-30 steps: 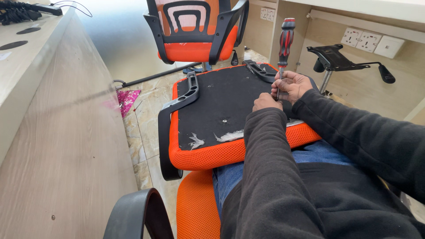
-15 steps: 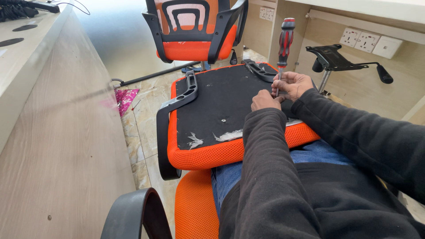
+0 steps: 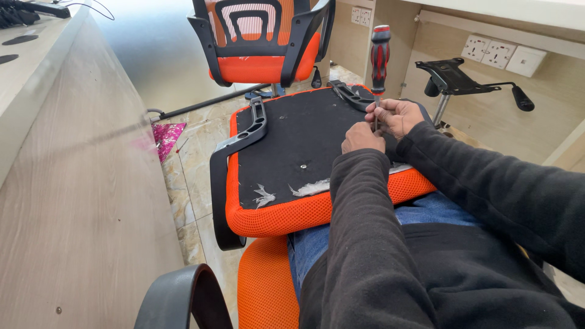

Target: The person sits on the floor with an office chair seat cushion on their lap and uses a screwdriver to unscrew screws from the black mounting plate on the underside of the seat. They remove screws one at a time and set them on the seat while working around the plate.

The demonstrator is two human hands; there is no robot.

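Tiled flooring runs between a pale wooden desk side at 9 o'clock and a wooden wall panel with white wall sockets at 2 o'clock. An orange chair seat lies upside down across the person's lap, its black underside facing up, with torn white fluff at the near edge. One black armrest is fixed along the seat's 9 o'clock edge; a second black armrest sits at the seat's 1 o'clock corner.

Right hand: clenched around the metal shaft of a screwdriver, which stands upright with its red and black handle above the hand and its tip down on the seat's underside, beside the second armrest. Left hand: closed, fingers curled, pressed against the lower shaft just beside the right hand; whether it grips the shaft or only steadies it cannot be told. Both sleeves are dark.

At 12 o'clock, an assembled orange and black chair stands on the floor. At 2 o'clock, a black chair mechanism with a lever stands on its post, well apart from the hands. A pink scrap lies on the tiles at 10 o'clock.
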